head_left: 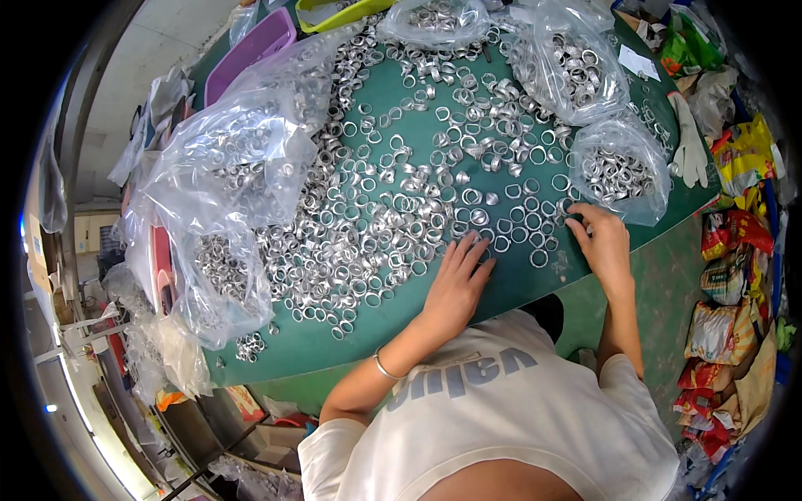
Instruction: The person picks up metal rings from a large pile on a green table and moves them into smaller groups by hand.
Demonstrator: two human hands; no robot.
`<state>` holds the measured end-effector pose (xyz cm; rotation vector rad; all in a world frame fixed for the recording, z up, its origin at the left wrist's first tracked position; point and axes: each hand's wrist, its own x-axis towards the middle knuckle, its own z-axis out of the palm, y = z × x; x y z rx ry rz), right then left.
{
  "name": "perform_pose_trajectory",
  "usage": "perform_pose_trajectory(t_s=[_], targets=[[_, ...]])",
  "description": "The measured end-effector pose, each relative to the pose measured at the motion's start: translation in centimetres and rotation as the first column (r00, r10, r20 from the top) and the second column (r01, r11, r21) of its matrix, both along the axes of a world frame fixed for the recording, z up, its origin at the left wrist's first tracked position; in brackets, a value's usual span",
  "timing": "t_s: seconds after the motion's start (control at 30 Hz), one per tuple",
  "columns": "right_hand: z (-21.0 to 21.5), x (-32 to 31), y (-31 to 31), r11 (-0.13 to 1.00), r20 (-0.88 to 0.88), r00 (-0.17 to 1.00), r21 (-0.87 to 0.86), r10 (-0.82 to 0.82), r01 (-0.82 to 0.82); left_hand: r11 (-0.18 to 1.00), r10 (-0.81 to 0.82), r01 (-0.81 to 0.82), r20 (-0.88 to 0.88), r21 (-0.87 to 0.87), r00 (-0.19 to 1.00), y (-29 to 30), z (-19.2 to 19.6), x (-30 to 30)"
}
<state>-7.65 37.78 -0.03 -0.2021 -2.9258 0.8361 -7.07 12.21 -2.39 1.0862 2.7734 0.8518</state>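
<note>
Left hand: the left hand (pixel 458 282) lies palm down on the green surface (pixel 518 288), fingers (pixel 478 250) stretched out and slightly spread, gripping nothing; their tips rest on the near edge of the metal rings (pixel 376 225).
Right hand: the right hand (pixel 603 242) sits further right, fingers (pixel 576 222) curled down onto a few loose rings just beside a small clear bag of rings (pixel 622 171); whether a ring is pinched between them cannot be told.
Wrist: a thin silver bangle (pixel 383 367) circles the left wrist.
Rings: silvery metal rings cover most of the surface in a wide scatter, dense at the left and middle, thinner and laid singly near the right hand.
Bags: large clear plastic bags (pixel 234 167) holding more rings slump along the left edge; two further filled bags (pixel 568 71) lie at the far right, another (pixel 434 21) at the far edge.
Glove: a white glove (pixel 687 138) lies flat at the right edge of the surface, well apart from both hands.
Trays: a purple tray (pixel 251 50) and a yellow-green one (pixel 342 12) stand at the far left corner.
Floor: coloured snack packets (pixel 727 242) are heaped on the right, beside the surface.
</note>
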Motion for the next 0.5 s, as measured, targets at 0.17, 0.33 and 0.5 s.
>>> perform_pose_trajectory(t_s=[0.17,0.33,0.5], targets=[[0.3,-0.1,-0.2,1.0,-0.044,0.999,-0.021,-0.013,0.012,0.984,0.142,-0.147,-0.06,-0.097,0.988,-1.7,0.6,0.2],[-0.5,-0.2,-0.4,1.0,-0.044,0.999,0.03,0.001,0.0,0.937,0.325,-0.335,-0.103,-0.095,0.94,-2.6,1.0,-1.0],[-1.3,-0.2,0.3,0.985,-0.09,0.996,-0.172,-0.013,-0.003,0.94,0.335,-0.34,-0.103,-0.038,0.937,-2.1,2.1,-0.9]])
